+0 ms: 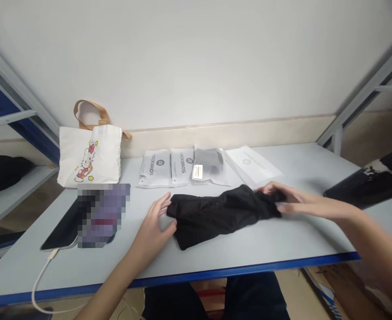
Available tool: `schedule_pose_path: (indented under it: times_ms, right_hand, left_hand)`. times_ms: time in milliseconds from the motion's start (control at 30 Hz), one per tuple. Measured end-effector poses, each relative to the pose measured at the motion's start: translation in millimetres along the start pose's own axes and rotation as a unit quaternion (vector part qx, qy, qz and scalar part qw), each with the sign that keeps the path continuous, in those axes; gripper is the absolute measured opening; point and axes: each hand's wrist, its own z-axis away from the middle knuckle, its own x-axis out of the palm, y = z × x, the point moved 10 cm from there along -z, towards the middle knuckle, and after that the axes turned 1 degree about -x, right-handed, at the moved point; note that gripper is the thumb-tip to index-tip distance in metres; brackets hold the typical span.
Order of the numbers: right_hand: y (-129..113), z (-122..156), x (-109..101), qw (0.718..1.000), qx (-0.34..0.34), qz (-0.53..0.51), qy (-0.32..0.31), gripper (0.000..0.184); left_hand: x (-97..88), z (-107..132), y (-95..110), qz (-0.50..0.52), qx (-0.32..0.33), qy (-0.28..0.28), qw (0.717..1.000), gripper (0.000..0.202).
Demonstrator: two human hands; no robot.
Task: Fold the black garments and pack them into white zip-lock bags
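Note:
A long piece of black cloth (216, 215) lies across the desk in front of me, fairly flat at its left end and bunched at its right. My right hand (282, 200) is closed on the bunched end, thumb on the near side and fingers on the far side. At the other end, my left hand (155, 226) has thumb and fingers apart, with the fingertips at the cloth's edge. Whether they press on it I cannot tell.
Flat printed packets (157, 166) lie along the wall, one holding something dark (209, 162). A white tote bag (90, 155) stands at the back left, behind a tablet-like device (62, 226) with a white cable (35, 284). A black-and-white object (372, 178) lies at the right.

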Motion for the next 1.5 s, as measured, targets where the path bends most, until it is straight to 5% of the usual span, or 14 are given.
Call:
schedule_pose_path:
  times_ms: [133,233,367,500,567,767,867,933,1067,1200,1333,1500]
  right_hand:
    - [11,31,-16,0.982,0.106,0.033,0.151,0.035]
    - [9,27,3,0.956,0.174,0.135,0.196,0.046]
    - [-9,-12,41,0.939,0.102,0.308,0.116,0.065]
    - [-33,-33,61,0.948,0.0,0.305,0.085,0.008]
    - [-50,-26,67,0.959,-0.038,0.263,0.1,0.007]
    - [-50,21,80,0.982,0.033,0.148,0.11,0.017]
    - [-50,18,68,0.956,0.026,0.243,0.162,0.042]
    - [-53,-1,74,0.931,-0.002,0.339,0.138,0.052]
    - [-61,-30,99,0.904,-0.074,0.415,0.067,0.027]
    - [-80,-17,114,0.93,-0.088,0.355,0.04,0.002]
    - [-89,8,127,0.966,-0.012,0.255,-0.024,0.012]
    - [-82,-6,121,0.957,-0.041,0.286,0.028,0.027]
  left_hand:
    - [7.4,6,27,-0.077,0.082,-0.027,0.993,0.038]
    - [25.5,14,44,-0.129,0.129,-0.089,0.979,0.047]
    - [31.2,21,59,-0.184,0.177,-0.093,0.963,0.059]
    - [16.3,34,80,-0.164,0.248,-0.049,0.953,0.054]
    - [8.4,48,89,-0.142,0.273,-0.043,0.951,0.057]
    - [8.1,68,70,-0.025,0.167,-0.124,0.978,0.052]
    - [15.5,52,61,-0.017,0.134,-0.128,0.983,0.042]
    - [31.2,38,60,-0.045,0.134,-0.162,0.977,0.044]
    - [58.0,24,68,-0.088,0.153,-0.213,0.961,0.066]
    - [58.1,18,61,-0.118,0.131,-0.194,0.965,0.073]
    - [49.9,10,50,-0.178,0.116,-0.165,0.963,0.068]
    - [55.2,-4,58,-0.192,0.152,-0.17,0.954,0.088]
